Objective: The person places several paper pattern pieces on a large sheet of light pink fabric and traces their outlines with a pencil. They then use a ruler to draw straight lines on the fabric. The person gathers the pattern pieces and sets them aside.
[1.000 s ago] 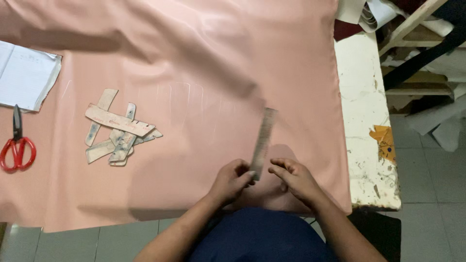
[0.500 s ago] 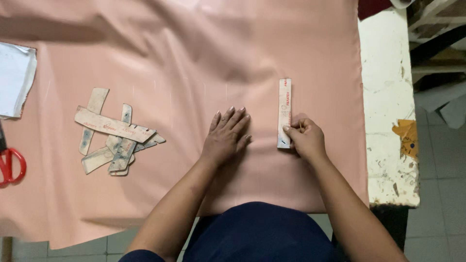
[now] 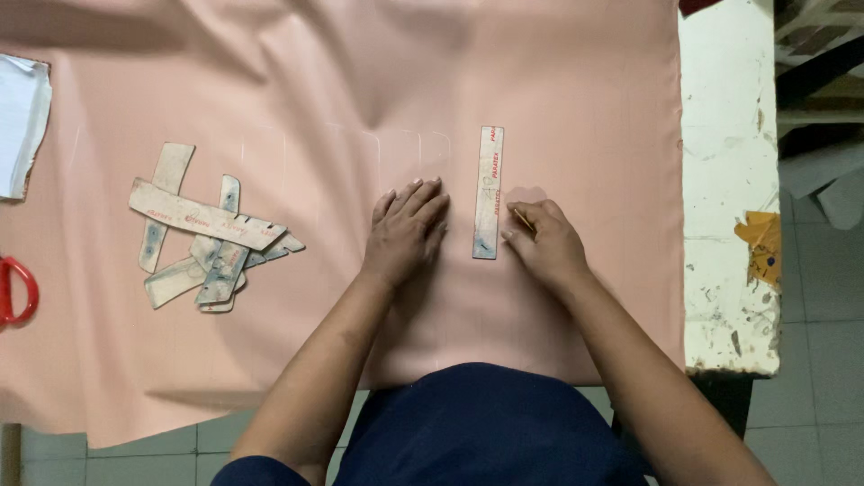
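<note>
A pink cloth (image 3: 558, 81) covers most of the table. My left hand (image 3: 405, 232) lies flat on it, fingers together and pointing away. Just right of that hand a worn cardboard strip (image 3: 489, 192) lies lengthwise on the cloth. My right hand (image 3: 540, 243) rests beside the strip's near end and pinches a small thin yellowish piece (image 3: 524, 219), likely chalk, its tip close to the strip's right edge.
A pile of several worn cardboard strips (image 3: 202, 232) lies on the cloth at the left. Red-handled scissors (image 3: 16, 290) and a white sheet (image 3: 20, 121) sit at the far left edge. The bare white table edge (image 3: 727, 180) runs down the right, with floor tiles beyond.
Both hands held the strip near the table's front edge a second ago. It now lies flat farther up the cloth, my left hand has spread flat beside it, and my right hand stays at its near end.
</note>
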Demonstrator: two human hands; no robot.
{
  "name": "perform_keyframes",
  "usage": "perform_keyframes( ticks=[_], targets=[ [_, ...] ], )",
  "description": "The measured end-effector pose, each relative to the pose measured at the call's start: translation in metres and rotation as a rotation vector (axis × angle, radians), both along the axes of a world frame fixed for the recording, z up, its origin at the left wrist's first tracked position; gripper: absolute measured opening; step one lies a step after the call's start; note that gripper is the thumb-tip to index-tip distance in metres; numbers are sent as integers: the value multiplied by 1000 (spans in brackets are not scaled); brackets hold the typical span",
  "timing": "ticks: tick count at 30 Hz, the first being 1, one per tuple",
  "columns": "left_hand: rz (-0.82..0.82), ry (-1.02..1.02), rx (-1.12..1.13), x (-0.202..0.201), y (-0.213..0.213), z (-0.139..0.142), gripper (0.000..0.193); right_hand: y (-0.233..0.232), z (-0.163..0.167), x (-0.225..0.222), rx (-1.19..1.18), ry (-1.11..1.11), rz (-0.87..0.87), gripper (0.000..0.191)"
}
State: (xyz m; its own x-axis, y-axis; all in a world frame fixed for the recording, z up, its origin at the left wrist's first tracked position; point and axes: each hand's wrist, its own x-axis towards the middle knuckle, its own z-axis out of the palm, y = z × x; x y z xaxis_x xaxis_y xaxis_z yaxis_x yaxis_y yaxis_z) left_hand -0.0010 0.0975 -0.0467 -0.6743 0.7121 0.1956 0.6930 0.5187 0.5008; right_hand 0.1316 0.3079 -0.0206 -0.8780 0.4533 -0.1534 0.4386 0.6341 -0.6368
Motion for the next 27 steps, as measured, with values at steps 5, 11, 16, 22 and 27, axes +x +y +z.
perform_keyframes(
  ticks=[5,11,16,22,27],
  targets=[
    [49,-95,0,-3,1,-2,36,-9,9,-4,125,-80,96,59],
    [-32,-148,-60,-4,-1,-1,44,-15,20,-7,216,-189,161,57],
    [-47,-179,-79,-3,0,-1,38,-18,23,-12,214,-196,204,55],
    [-63,-202,-62,-8,-2,-5,34,-19,19,-13,175,-246,206,57],
    [-67,-222,-41,-7,-3,-8,32,-17,18,-10,177,-164,223,57]
  ],
)
